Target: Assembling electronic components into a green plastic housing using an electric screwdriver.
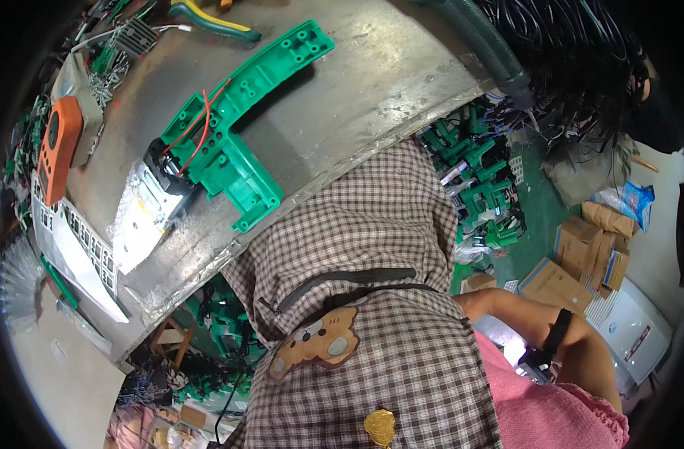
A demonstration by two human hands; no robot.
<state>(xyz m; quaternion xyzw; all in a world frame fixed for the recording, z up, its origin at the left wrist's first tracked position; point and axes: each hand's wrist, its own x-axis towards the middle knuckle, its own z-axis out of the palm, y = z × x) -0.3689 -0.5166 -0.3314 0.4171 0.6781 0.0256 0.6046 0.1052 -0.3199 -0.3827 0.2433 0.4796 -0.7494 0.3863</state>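
My right hand (pixel 473 303) is at the side of my checked apron (pixel 387 344), its fingers hidden behind the cloth. A black band (pixel 559 329) circles that arm, below a pink sleeve. My left hand is out of sight. In front of me on the metal-topped table (pixel 372 82), untouched, lies a green plastic housing half (pixel 241 176) with a long curved arm and a shorter branch. Two red wires (pixel 205 123) run over it to a black part at its left end. A shiny metal piece (pixel 158 187) adjoins that part, with glare on it.
Yellow-and-green handled pliers (pixel 215 21) lie at the far edge, an orange meter (pixel 57 150) at the left among screws (pixel 106 82). A dark hose (pixel 484 45) hangs at the right. Beyond are black cables (pixel 574 60), piled green parts (pixel 476 179) and cardboard boxes (pixel 577 251).
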